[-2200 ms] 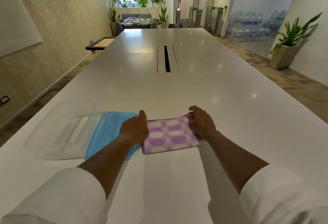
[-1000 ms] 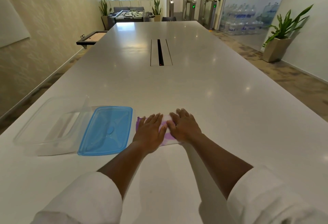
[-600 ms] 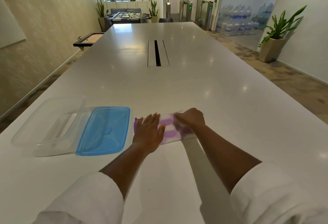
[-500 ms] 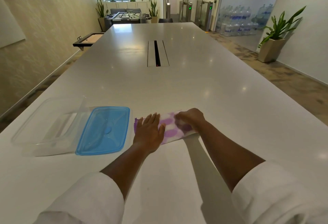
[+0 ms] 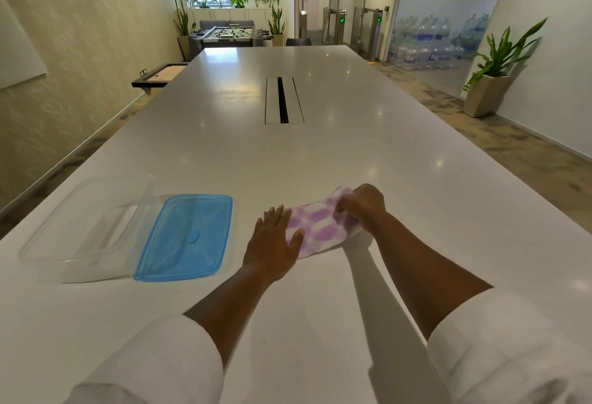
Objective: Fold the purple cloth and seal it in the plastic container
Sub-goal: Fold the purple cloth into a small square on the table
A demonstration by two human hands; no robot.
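Note:
The purple and white patterned cloth (image 5: 320, 227), folded into a small rectangle, lies on the white table (image 5: 320, 153). My left hand (image 5: 274, 240) presses flat on its left end, fingers spread. My right hand (image 5: 362, 206) grips the cloth's right edge and lifts it off the table. To the left sits the clear plastic container (image 5: 86, 227), open and empty. Its blue lid (image 5: 187, 237) lies beside it, leaning on the container's right rim.
A long cable slot (image 5: 282, 100) runs down the table's middle, farther away. A potted plant (image 5: 493, 83) stands on the floor at the right. A small side table (image 5: 160, 75) stands by the left wall.
My right hand went from pressing flat on the cloth to gripping its right edge and raising it. My left hand stays pressed on the left end.

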